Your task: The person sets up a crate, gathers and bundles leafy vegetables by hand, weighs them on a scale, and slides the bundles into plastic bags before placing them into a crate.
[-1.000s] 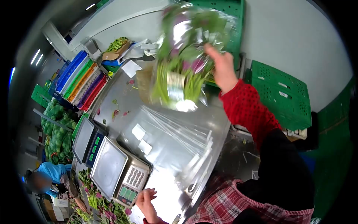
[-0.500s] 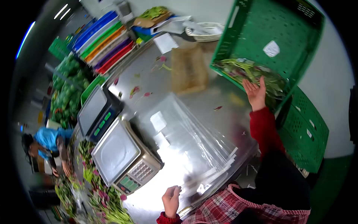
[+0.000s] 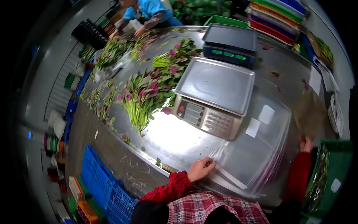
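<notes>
My left hand (image 3: 201, 168) is closed at the near corner of the stacked clear plastic bags (image 3: 238, 160), fingertips pinched at their edge. Two small white labels (image 3: 266, 114) lie on the bags. Over at the right, my right hand (image 3: 306, 144) touches the near end of a brown, blurred block or packet (image 3: 308, 114); its fingers are partly hidden. A silver scale (image 3: 216, 84) stands beyond my left hand, and a darker scale (image 3: 229, 43) is behind it. Left of the scales lie bunches of green and purple leafy vegetables (image 3: 140, 108).
A green crate (image 3: 339, 168) holding bagged greens is at the right. Across the metal table (image 3: 171, 140), a co-worker in blue (image 3: 151, 9) handles greens. Coloured trays (image 3: 274, 22) are stacked at the back, and a blue crate (image 3: 108, 186) stands lower left.
The view has swung left. The bagged greens, held by my right hand earlier, now lie in the green crate; that hand has moved to the brown block. My left hand has reached the plastic bags.
</notes>
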`<state>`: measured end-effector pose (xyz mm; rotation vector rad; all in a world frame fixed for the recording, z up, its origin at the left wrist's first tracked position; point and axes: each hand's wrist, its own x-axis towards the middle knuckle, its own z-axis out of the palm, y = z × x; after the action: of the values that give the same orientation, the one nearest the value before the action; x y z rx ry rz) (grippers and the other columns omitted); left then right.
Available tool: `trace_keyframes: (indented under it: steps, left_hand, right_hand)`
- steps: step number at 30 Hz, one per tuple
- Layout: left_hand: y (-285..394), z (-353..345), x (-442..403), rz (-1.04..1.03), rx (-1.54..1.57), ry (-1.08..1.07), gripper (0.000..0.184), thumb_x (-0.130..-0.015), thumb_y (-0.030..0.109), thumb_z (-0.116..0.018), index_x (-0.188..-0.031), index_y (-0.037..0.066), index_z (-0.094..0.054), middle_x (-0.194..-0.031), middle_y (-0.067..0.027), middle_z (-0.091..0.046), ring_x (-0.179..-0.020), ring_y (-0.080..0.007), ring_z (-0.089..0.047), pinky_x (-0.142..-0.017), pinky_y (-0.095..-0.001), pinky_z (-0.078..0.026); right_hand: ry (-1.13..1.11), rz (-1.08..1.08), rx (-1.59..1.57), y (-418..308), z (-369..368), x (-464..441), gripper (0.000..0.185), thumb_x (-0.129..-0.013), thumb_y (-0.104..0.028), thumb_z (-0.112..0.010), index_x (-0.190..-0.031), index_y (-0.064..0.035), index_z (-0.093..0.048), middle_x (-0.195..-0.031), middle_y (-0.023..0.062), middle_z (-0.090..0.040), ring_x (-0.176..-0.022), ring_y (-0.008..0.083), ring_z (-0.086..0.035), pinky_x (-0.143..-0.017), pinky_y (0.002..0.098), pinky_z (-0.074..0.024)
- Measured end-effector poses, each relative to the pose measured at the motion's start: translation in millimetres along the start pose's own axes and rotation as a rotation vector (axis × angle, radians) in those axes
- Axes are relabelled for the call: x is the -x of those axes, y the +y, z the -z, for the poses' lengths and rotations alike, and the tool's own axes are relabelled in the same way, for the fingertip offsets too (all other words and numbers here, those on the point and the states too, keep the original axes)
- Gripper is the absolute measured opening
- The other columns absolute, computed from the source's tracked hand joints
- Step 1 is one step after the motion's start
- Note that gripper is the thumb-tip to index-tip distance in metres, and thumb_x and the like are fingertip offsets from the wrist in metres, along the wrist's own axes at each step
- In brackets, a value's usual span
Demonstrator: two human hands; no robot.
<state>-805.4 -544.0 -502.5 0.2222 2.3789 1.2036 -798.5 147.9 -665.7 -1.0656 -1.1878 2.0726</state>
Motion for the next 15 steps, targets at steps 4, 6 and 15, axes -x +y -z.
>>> trace_keyframes:
  steps: [4,6,15]
  left_hand:
    - [-58.3,8.8,-0.8,0.051,0.067,0.279,0.035,-0.087,0.034,-0.062,-0.105,0.004,-0.067,-0.089,-0.0197,-0.069,-0.082,-0.0343,-0.069,-0.074,-0.0406,-0.054]
    - [-79.0,37.8,0.0,0.107,-0.002,0.390,0.033,-0.087,0.033,-0.062,-0.103,0.005,-0.068,-0.085,-0.0179,-0.069,-0.078,-0.0346,-0.068,-0.070,-0.0405,-0.054]
    - [-226.4,239.9,-6.2,0.504,-0.547,0.970,0.038,-0.082,0.030,-0.066,-0.100,-0.002,-0.063,-0.093,-0.0230,-0.066,-0.085,-0.0435,-0.062,-0.077,-0.0486,-0.049]
  right_hand:
    - [-0.015,-0.013,0.346,10.6,-50.5,174.3,0.029,-0.090,-0.006,-0.055,-0.119,-0.0044,-0.057,-0.101,0.0082,-0.064,-0.077,0.0241,-0.066,-0.059,0.0347,-0.0552]
    - [-0.025,-0.048,0.514,15.1,-62.2,231.4,0.034,-0.090,-0.007,-0.060,-0.123,-0.0037,-0.056,-0.104,0.0087,-0.064,-0.082,0.0217,-0.065,-0.066,0.0335,-0.0546]
    - [0.000,0.664,0.804,-12.2,-164.6,389.5,0.036,-0.094,-0.009,-0.061,-0.127,0.0011,-0.052,-0.108,0.0099,-0.060,-0.094,0.0156,-0.058,-0.085,0.0289,-0.0483]
